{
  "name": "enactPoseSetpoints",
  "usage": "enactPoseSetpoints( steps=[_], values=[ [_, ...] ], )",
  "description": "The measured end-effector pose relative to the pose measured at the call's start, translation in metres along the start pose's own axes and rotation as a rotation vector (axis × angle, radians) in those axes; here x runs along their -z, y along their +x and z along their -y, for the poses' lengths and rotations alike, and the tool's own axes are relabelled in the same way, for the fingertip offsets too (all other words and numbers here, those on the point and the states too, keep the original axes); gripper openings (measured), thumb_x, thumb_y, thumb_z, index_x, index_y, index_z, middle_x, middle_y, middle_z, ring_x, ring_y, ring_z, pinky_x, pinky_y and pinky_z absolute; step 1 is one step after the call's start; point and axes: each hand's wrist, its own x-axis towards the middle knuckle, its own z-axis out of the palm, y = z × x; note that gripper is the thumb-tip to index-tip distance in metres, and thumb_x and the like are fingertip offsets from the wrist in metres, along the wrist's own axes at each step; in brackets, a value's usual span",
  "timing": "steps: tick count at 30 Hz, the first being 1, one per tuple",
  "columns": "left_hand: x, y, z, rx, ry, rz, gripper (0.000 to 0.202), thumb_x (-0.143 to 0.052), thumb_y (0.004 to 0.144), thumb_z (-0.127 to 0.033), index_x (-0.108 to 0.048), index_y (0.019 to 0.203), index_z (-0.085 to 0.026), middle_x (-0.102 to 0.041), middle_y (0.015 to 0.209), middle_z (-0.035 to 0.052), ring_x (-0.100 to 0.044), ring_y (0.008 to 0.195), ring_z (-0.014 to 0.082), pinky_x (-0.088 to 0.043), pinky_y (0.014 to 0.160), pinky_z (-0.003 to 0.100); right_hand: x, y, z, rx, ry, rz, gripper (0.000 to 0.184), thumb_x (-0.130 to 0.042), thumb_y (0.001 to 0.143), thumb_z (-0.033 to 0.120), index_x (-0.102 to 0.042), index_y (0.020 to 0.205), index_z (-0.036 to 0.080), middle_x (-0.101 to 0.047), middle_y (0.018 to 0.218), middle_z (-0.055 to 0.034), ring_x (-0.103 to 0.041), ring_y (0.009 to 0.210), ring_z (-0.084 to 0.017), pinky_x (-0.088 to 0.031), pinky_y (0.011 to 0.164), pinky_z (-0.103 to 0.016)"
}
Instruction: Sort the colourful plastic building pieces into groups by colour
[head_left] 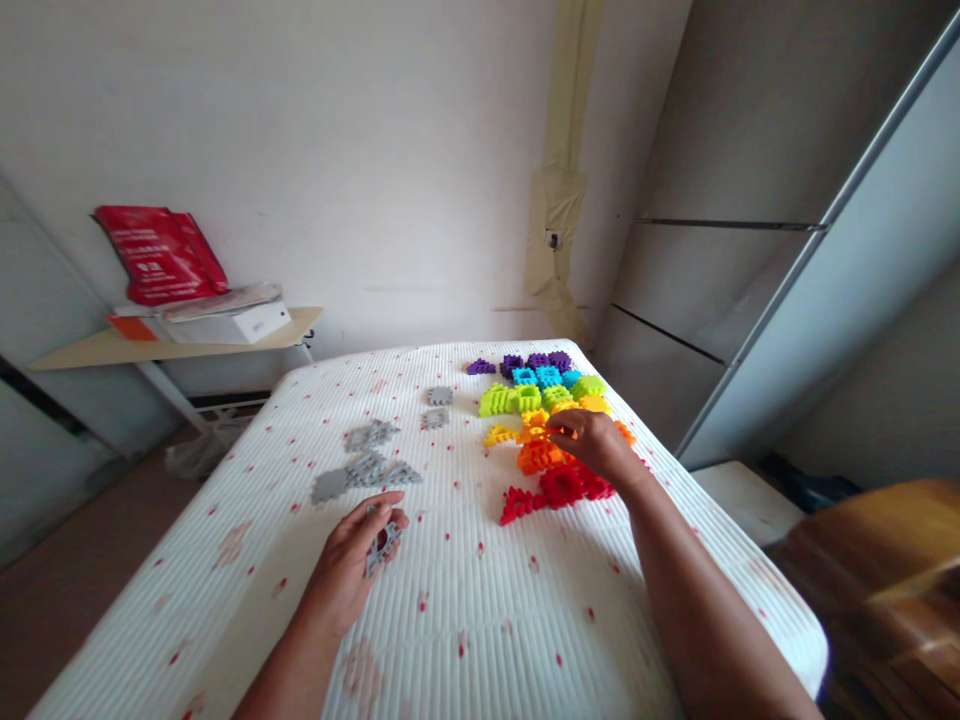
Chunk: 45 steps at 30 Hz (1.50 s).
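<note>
My left hand (361, 545) is closed around a grey interlocking block (381, 540) with a round hole, held over the near left of the padded cover. Across to the right, my right hand (592, 440) reaches down over the coloured blocks. Its fingers pinch at an orange-yellow interlocking block (533, 424), and the exact contact is partly hidden. Just below that hand are darker orange blocks (538, 458) and red blocks (562, 487). Beyond it lie yellow (594, 404), lime green (527, 399), blue (548, 376) and purple blocks (537, 361) in rows.
Loose grey pieces (371, 468) lie left of centre, with two flat grey squares (440, 396) farther back. A white ribbed cover (480, 620) spreads over the surface. At left, a side table (225, 352) carries a white box (251, 322) and red bags (161, 255). A cabinet (720, 200) stands at right.
</note>
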Motion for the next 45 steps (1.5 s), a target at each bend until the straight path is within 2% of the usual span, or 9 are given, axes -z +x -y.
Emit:
enactPoseSetpoints(
  steps=[9, 17, 21, 26, 30, 33, 37, 41, 45],
  values=[
    [0.000, -0.001, -0.001, 0.003, -0.001, 0.012, 0.043, -0.077, 0.058, -0.043, -0.064, 0.090, -0.017, -0.064, 0.069, 0.0010, -0.056, 0.064, 0.0106, -0.043, 0.060, 0.020, 0.000, -0.001, 0.002, -0.040, -0.156, 0.101, 0.015, -0.057, 0.078, 0.016, -0.069, 0.086, 0.021, -0.067, 0.078, -0.0016, -0.060, 0.069, -0.013, -0.040, 0.063, -0.022],
    [-0.002, -0.003, -0.003, -0.007, 0.008, 0.005, 0.045, -0.077, 0.057, -0.044, -0.063, 0.091, -0.017, -0.064, 0.069, 0.0009, -0.056, 0.065, 0.0109, -0.043, 0.059, 0.020, -0.002, 0.000, 0.002, -0.091, -0.240, 0.134, 0.016, -0.058, 0.078, 0.020, -0.069, 0.089, 0.024, -0.068, 0.081, -0.0014, -0.060, 0.072, -0.014, -0.039, 0.063, -0.022],
    [-0.002, -0.003, -0.003, -0.018, -0.002, 0.005, 0.043, -0.075, 0.059, -0.043, -0.063, 0.092, -0.017, -0.065, 0.070, 0.0013, -0.057, 0.064, 0.0111, -0.043, 0.058, 0.020, -0.002, -0.001, 0.002, -0.095, -0.248, 0.134, 0.016, -0.059, 0.078, 0.021, -0.069, 0.089, 0.024, -0.068, 0.081, -0.0014, -0.061, 0.071, -0.014, -0.039, 0.062, -0.022],
    [-0.002, -0.001, 0.000, -0.027, -0.026, -0.007, 0.045, -0.072, 0.062, -0.044, -0.063, 0.095, -0.016, -0.064, 0.067, 0.0017, -0.054, 0.054, 0.0091, -0.040, 0.050, 0.019, -0.003, -0.002, -0.002, -0.068, -0.230, 0.090, 0.016, -0.058, 0.079, 0.025, -0.068, 0.092, 0.022, -0.067, 0.081, -0.0027, -0.060, 0.067, -0.014, -0.040, 0.059, -0.022],
    [-0.001, 0.002, 0.003, -0.018, -0.093, -0.031, 0.044, -0.069, 0.064, -0.042, -0.063, 0.098, -0.015, -0.066, 0.071, 0.0024, -0.057, 0.060, 0.0095, -0.044, 0.056, 0.020, -0.004, -0.002, 0.002, 0.044, -0.185, -0.041, 0.019, -0.053, 0.084, 0.031, -0.067, 0.089, 0.020, -0.066, 0.081, -0.0049, -0.060, 0.067, -0.015, -0.042, 0.061, -0.024],
    [-0.001, 0.003, 0.004, -0.032, -0.119, -0.019, 0.043, -0.069, 0.064, -0.039, -0.063, 0.097, -0.013, -0.066, 0.072, 0.0034, -0.058, 0.060, 0.0109, -0.044, 0.056, 0.022, -0.007, -0.001, 0.016, 0.166, -0.135, -0.107, 0.023, -0.047, 0.088, 0.031, -0.065, 0.082, 0.018, -0.065, 0.075, -0.0060, -0.058, 0.067, -0.016, -0.042, 0.062, -0.025],
    [-0.003, 0.003, 0.004, -0.116, -0.135, -0.003, 0.034, -0.071, 0.062, -0.035, -0.064, 0.086, -0.012, -0.064, 0.068, 0.0020, -0.059, 0.059, 0.0127, -0.043, 0.054, 0.024, -0.015, -0.002, 0.042, 0.334, -0.075, -0.098, 0.027, -0.040, 0.092, 0.027, -0.062, 0.080, 0.017, -0.063, 0.072, -0.0064, -0.057, 0.069, -0.016, -0.042, 0.064, -0.026],
    [-0.004, 0.002, 0.004, -0.140, -0.085, -0.052, 0.035, -0.075, 0.058, -0.036, -0.066, 0.083, -0.013, -0.063, 0.067, 0.0005, -0.056, 0.058, 0.0113, -0.043, 0.056, 0.024, -0.028, -0.005, 0.066, 0.462, -0.032, -0.095, 0.025, -0.040, 0.093, 0.024, -0.059, 0.077, 0.016, -0.060, 0.069, -0.0050, -0.055, 0.066, -0.014, -0.040, 0.062, -0.026],
    [-0.003, 0.002, 0.002, -0.173, -0.021, -0.087, 0.035, -0.077, 0.055, -0.036, -0.068, 0.081, -0.014, -0.061, 0.065, -0.0003, -0.054, 0.058, 0.0099, -0.041, 0.056, 0.023, -0.046, -0.011, 0.086, 0.592, 0.004, -0.038, 0.024, -0.040, 0.092, 0.022, -0.058, 0.077, 0.017, -0.060, 0.068, -0.0041, -0.053, 0.065, -0.014, -0.040, 0.062, -0.025]
  ],
)
